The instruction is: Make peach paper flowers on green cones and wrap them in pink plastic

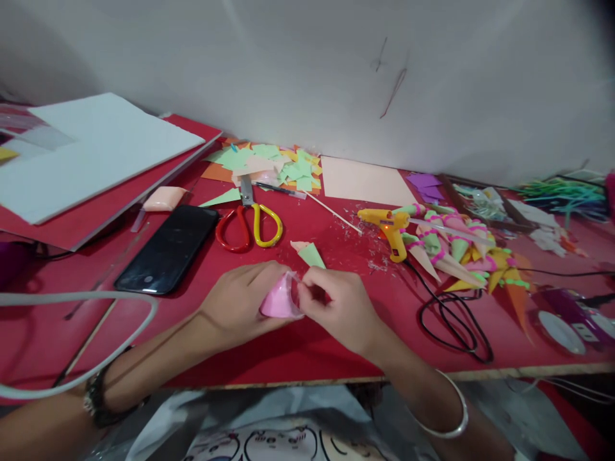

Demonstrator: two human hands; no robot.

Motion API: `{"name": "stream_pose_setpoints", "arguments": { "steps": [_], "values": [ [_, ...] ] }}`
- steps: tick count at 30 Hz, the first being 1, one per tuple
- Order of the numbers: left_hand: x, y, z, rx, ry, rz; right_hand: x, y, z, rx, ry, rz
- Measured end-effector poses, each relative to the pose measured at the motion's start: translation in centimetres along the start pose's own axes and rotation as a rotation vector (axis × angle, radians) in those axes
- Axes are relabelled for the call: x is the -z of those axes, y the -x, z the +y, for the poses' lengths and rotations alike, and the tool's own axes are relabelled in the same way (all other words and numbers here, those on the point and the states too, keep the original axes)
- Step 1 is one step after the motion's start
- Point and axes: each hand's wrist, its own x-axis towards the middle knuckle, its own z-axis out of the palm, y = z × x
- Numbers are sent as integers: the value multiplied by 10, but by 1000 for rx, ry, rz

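Note:
Over the front of the table, my left hand point(247, 301) is wrapped round a pink packet point(279, 299), which looks like modelling clay in clear plastic. My right hand point(336, 307) is closed in a pinch at the packet's right edge, by the clear wrapper. Exactly what those fingertips grip is too small to make out. Just beyond the hands lies a small green and peach paper cone point(310, 254). Scissors point(248, 221) with one red and one yellow handle rest behind my left hand. A similar peach packet point(166, 198) sits farther left.
A black phone point(168, 250) lies left of the scissors. To the right are a yellow glue gun point(390, 230), its looped black cord point(456, 326) and a pile of paper cones point(456, 246). Paper scraps point(288, 168), a thin stick point(334, 211) and white board point(106, 153) lie farther back.

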Motion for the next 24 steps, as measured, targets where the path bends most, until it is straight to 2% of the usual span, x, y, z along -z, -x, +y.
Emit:
{"name": "stream_pose_setpoints", "arguments": {
  "steps": [4, 6, 12, 21, 24],
  "values": [
    [-3, -1, -3, -12, 1, -33, -7, 5, 3, 139, -32, 131],
    [-4, -1, -3, -2, -7, -39, -8, 8, 2, 157, -76, 145],
    [2, -3, 1, 13, -34, -75, -7, 10, 1, 30, -267, 43],
    [-2, -6, 5, -35, -84, -189, -3, 9, 5, -31, -335, -154],
    [-2, -7, 9, -38, -99, -240, -2, 8, 6, -11, -334, -213]
  ]
}}
